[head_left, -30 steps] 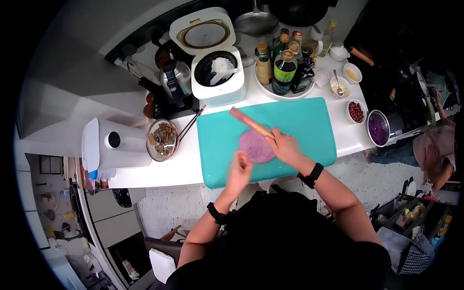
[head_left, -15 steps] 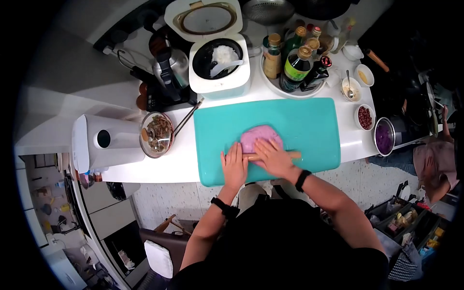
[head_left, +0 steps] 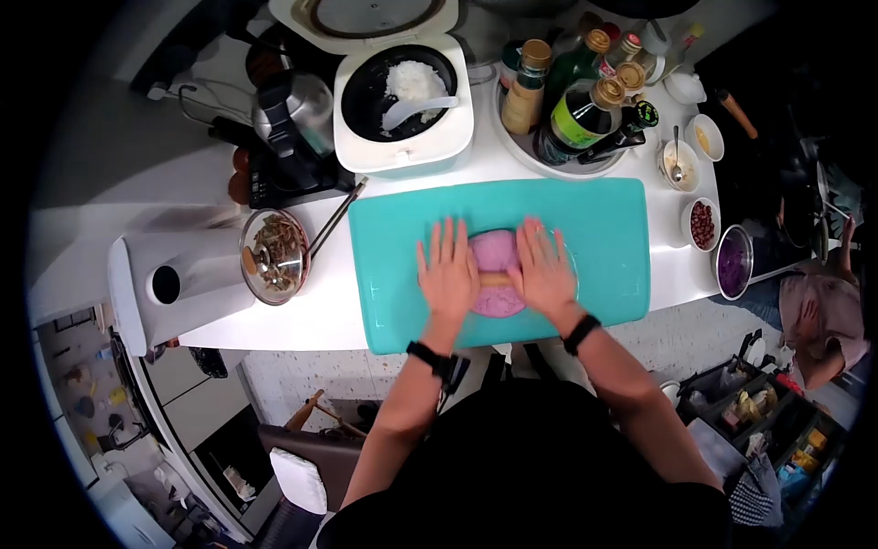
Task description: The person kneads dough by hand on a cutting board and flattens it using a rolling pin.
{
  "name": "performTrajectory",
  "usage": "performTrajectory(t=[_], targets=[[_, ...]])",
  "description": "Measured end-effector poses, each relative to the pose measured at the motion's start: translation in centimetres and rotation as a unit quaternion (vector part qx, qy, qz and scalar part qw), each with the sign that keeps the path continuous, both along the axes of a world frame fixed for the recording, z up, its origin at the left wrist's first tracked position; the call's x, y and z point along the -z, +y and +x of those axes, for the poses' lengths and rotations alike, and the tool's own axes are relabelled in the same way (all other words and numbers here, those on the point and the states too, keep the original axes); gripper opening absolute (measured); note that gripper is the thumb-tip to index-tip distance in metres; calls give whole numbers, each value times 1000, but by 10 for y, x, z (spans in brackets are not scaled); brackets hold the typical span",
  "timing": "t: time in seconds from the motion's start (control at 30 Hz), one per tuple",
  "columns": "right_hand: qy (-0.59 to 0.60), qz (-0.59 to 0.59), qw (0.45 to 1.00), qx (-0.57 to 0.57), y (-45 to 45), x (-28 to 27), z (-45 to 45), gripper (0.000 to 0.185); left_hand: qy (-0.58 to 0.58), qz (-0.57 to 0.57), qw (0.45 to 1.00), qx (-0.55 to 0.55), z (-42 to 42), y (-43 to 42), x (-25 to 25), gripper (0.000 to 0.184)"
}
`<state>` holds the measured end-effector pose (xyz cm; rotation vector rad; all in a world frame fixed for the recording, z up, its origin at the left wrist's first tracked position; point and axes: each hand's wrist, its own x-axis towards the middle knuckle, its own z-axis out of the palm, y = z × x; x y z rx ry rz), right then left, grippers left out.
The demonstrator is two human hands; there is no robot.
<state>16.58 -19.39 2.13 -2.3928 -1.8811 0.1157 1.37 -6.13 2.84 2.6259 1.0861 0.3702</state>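
Pink dough [head_left: 495,249] lies on a teal mat [head_left: 402,220] in front of me. Across its middle runs a wooden rolling pin [head_left: 495,278], its ends covered by my hands. My left hand [head_left: 449,272] lies flat over the pin's left end, fingers stretched away from me. Over the right end is my right hand [head_left: 545,273], palm down, fingers spread and slightly blurred. The dough shows on both the far and near sides of the pin.
Behind the mat stand an open rice cooker [head_left: 402,151] with rice and a tray [head_left: 585,171] of bottles. A glass-lidded bowl [head_left: 274,257] and chopsticks [head_left: 337,218] are at left. Bowls of red beans [head_left: 701,225] and purple mash [head_left: 733,263] sit at right, near another person [head_left: 823,311].
My right hand has moved off the dough to the right, onto the pin's right end. The pin lies farther up the dough, and both hands reach farther forward.
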Motion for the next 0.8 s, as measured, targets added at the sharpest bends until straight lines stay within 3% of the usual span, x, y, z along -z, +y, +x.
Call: performTrajectory(t=[0.03,0.17,0.23,0.33,0.5,0.63,0.7,0.8], targets=[[-4,6,999,51,24,-7,14,73,16,21,1000,-17,18,19,0,51],[2,55,998,40,71,-2,54,74,15,11,1000,-6,50,61,17,52],[55,60,997,9,77,3,59,75,19,-53,998,-13,52,65,21,55],[60,19,998,18,36,3,31,78,5,34,999,-4,23,32,11,61],[126,1,992,8,-38,1,-22,86,-51,-62,997,18,-32,-23,11,66],[68,21,997,40,43,5,34,87,-66,-120,991,-5,20,34,18,64],[57,34,997,28,68,5,61,87,9,-57,998,30,39,61,16,64],[83,79,993,-5,71,11,64,88,-8,-60,998,30,47,66,8,65]])
